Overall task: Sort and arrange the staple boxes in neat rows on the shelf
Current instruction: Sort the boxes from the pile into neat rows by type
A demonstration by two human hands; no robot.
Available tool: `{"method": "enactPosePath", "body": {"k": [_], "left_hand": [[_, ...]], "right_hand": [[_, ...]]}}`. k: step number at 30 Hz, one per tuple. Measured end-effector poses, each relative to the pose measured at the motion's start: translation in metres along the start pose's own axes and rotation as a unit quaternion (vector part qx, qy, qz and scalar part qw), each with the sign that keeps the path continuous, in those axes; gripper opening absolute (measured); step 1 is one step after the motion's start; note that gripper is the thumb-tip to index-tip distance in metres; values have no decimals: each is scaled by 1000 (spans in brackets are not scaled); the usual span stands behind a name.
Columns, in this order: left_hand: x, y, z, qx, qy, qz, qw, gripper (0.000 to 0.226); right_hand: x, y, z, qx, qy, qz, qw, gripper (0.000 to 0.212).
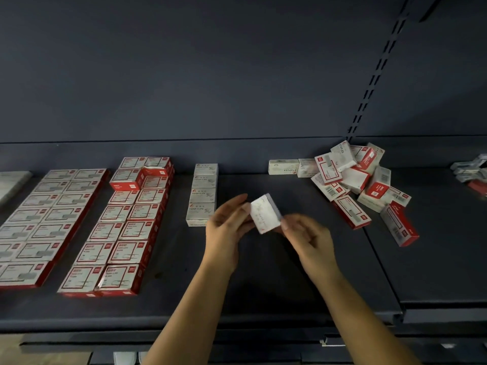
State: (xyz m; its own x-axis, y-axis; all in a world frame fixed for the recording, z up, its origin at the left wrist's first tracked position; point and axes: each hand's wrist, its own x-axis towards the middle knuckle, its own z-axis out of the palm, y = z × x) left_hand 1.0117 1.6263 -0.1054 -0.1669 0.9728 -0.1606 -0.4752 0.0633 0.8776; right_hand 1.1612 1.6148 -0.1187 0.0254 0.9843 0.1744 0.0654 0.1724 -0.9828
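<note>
A small white box [264,213] is held tilted above the dark shelf [263,280], between both hands. My left hand [226,227] pinches its left edge, and my right hand [307,234] pinches its lower right corner. Just left of the hands lies a short column of white paper-clip boxes [202,194]. Red-and-white boxes [123,227] lie in two-wide rows further left, and another block of rows [44,219] sits at the far left. A loose heap of mixed red and white staple boxes [361,183] lies at the right, with two white boxes [291,167] beside it.
The shelf's back wall [210,75] rises behind the boxes. A slotted upright [374,80] and a seam separate a neighbouring shelf panel [442,246] on the right. Grey and red items [471,172] sit at the far right edge. A pale flat pack [11,184] lies far left.
</note>
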Motion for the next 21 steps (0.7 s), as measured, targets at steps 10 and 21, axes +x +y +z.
{"method": "enactPosePath", "body": {"k": [10,21], "left_hand": [[-4,42,-22,73,-81,34,993,40],[-4,83,-72,226,-132,125,957,31]], "right_hand": [[-1,-50,22,-170,-160,-118,965,66],[-6,-44,76,-297,-175,-184,921,50]]}}
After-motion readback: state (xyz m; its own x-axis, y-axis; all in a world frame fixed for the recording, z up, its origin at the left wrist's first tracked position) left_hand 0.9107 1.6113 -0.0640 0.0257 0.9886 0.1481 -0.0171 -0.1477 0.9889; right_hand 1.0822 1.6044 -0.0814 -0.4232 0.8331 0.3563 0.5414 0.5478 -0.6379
